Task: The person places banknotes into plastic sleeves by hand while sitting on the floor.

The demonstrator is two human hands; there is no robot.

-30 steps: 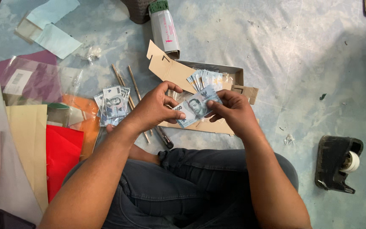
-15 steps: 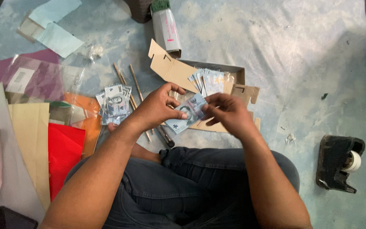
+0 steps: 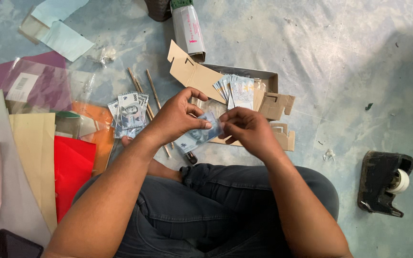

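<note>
I sit on the floor with both hands raised over my lap. A grey-blue banknote (image 3: 198, 135) is pinched between my left hand (image 3: 177, 118) and my right hand (image 3: 247, 128), and it is bent or folded between the fingers. Behind the hands stands an open cardboard box (image 3: 264, 76) holding a fan of similar banknotes (image 3: 236, 89). A second small stack of banknotes (image 3: 129, 112) lies on the floor to the left of my left hand.
Several wooden sticks (image 3: 144, 91) lie by the box. Coloured paper sheets, red (image 3: 72, 167), orange, tan and purple, spread over the left. A black tape dispenser (image 3: 383, 184) sits at right. A white carton (image 3: 190, 29) lies behind the box. A dark phone (image 3: 13, 244) is at lower left.
The banknote was held flat and facing up a second ago. Both hands have since drawn closer and turned it, so it is now bent and tilted between the fingers.
</note>
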